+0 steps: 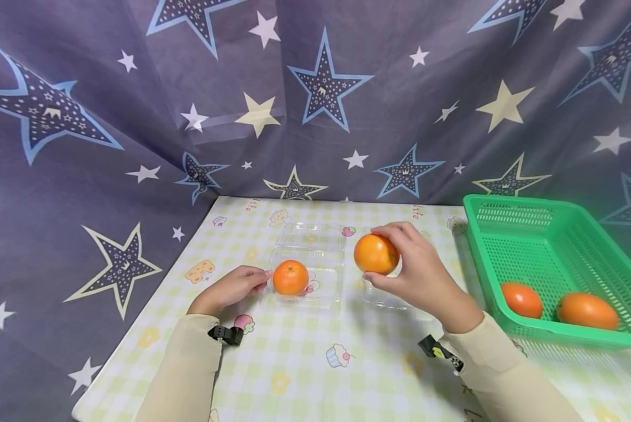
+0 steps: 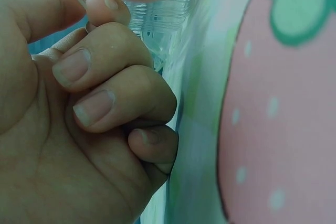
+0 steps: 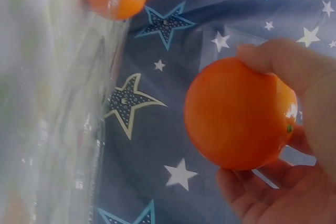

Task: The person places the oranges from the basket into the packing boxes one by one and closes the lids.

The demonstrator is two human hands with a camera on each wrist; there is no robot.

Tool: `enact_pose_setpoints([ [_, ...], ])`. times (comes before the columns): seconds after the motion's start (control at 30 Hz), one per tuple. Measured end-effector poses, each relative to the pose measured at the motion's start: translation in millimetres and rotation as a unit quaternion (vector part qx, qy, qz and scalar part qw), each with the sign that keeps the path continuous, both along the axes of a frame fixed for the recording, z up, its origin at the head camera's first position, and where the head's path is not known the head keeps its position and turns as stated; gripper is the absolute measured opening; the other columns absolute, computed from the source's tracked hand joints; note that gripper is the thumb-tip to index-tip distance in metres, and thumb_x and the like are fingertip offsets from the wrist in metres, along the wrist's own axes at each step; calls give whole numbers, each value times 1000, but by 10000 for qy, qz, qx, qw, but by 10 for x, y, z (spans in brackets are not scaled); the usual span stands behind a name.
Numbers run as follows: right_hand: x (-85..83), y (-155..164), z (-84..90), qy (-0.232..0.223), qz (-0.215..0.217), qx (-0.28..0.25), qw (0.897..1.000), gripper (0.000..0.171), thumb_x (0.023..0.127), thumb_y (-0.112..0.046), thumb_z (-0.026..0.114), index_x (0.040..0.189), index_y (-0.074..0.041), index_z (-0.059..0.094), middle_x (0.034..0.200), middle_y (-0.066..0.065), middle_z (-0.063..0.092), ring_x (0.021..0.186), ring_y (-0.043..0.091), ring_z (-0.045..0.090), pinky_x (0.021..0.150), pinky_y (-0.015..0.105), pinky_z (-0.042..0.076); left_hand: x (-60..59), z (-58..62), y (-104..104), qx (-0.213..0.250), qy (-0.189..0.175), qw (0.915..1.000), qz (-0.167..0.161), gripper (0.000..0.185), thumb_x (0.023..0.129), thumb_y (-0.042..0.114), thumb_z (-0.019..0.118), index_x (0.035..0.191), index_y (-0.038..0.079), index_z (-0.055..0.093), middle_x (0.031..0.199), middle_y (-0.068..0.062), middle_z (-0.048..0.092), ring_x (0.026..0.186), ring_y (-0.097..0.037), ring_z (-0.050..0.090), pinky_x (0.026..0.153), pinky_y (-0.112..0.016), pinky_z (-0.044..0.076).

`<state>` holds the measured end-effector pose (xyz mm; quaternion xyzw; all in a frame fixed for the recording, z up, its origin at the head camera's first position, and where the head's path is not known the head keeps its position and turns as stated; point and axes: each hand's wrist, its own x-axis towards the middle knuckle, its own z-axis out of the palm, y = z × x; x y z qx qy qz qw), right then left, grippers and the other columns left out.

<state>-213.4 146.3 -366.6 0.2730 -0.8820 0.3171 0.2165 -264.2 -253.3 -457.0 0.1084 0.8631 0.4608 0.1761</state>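
My right hand (image 1: 418, 266) grips an orange (image 1: 375, 254) from the side, fingers over the top and thumb beneath, lifting it above a clear plastic box (image 1: 381, 297). In the right wrist view the same orange (image 3: 239, 114) fills the frame's right half, held by fingertips (image 3: 273, 59). A second orange (image 1: 290, 277) sits in an open clear clamshell box (image 1: 328, 280) whose lid (image 1: 312, 235) lies back. My left hand (image 1: 235, 287) rests at that box's left edge. In the left wrist view its fingers (image 2: 100, 72) are curled, and thumb and fingertip pinch the clear box's rim (image 2: 157, 30).
A green mesh basket (image 1: 510, 205) stands at the right, holding two oranges (image 1: 522, 299) (image 1: 587, 310). The table wears a pale checked cloth with cartoon prints (image 1: 315, 357). A star-patterned curtain (image 1: 320, 94) hangs close behind and on the left.
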Motion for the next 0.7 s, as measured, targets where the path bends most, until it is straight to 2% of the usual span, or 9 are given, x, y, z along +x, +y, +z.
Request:
enact_pose_setpoints([
  [0.43,-113,-290,-113,28,620,439,9971,75,74,-34,95,135,-10,59,131,3,64,118,22,60,103,43,52,29,1,-8,-33,-16,10000,44,51,106,46,54,78,4,55,67,0,40,61,-16,35,66,-29,32],
  [0.7,-190,-412,-120,-180,523,633,9965,72,75,-37,93,136,-13,62,135,3,62,125,23,58,106,44,50,16,-1,-1,-68,112,9999,-50,51,107,44,53,80,1,55,67,0,40,61,-16,36,66,-29,32],
])
